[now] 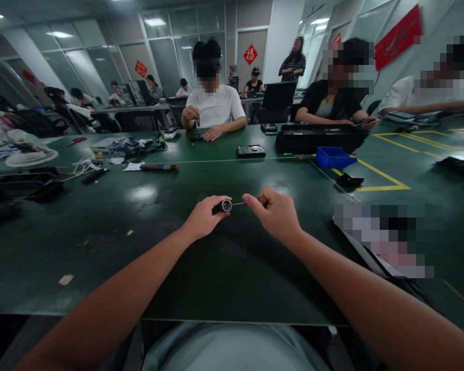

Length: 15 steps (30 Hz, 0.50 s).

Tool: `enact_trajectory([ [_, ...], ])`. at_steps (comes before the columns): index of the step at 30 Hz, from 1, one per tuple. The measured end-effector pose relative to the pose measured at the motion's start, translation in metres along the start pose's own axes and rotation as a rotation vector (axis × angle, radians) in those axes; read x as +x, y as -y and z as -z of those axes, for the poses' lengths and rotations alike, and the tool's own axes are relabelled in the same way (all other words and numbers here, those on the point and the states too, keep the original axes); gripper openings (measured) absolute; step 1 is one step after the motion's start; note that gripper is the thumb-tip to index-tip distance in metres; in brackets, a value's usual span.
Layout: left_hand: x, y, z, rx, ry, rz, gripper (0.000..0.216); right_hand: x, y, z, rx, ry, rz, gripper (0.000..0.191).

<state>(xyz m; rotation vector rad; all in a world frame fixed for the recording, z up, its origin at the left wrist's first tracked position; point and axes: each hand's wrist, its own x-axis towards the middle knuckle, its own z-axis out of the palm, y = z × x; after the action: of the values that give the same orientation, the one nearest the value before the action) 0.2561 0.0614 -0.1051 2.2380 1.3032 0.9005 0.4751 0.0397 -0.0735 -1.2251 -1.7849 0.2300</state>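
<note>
Both my arms reach out over a dark green table (100,232). My left hand (203,216) is closed around a small dark cylinder with a round silvery end (226,205) that faces the camera. My right hand (274,211) is closed in a pinch on a thin rod or tool (237,203) whose tip meets the cylinder's end. A bit of the tool's handle shows between the right fingers. The two hands are a short gap apart, just above the table.
A blue tray (334,157), a small black part (350,180) and yellow floor-tape lines (382,178) lie to the right. A circuit board (251,150), a dark pen-like tool (158,167) and cables (135,145) lie further back. Several people sit across the table.
</note>
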Motion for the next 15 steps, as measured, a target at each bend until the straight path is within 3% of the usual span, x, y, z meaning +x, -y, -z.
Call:
enact_trajectory([
  [15,0.0007,0.0005,0.0031,-0.005,0.006,0.0,0.04,-0.0013,0.0032,0.0022,0.1,0.104,0.095,0.015],
])
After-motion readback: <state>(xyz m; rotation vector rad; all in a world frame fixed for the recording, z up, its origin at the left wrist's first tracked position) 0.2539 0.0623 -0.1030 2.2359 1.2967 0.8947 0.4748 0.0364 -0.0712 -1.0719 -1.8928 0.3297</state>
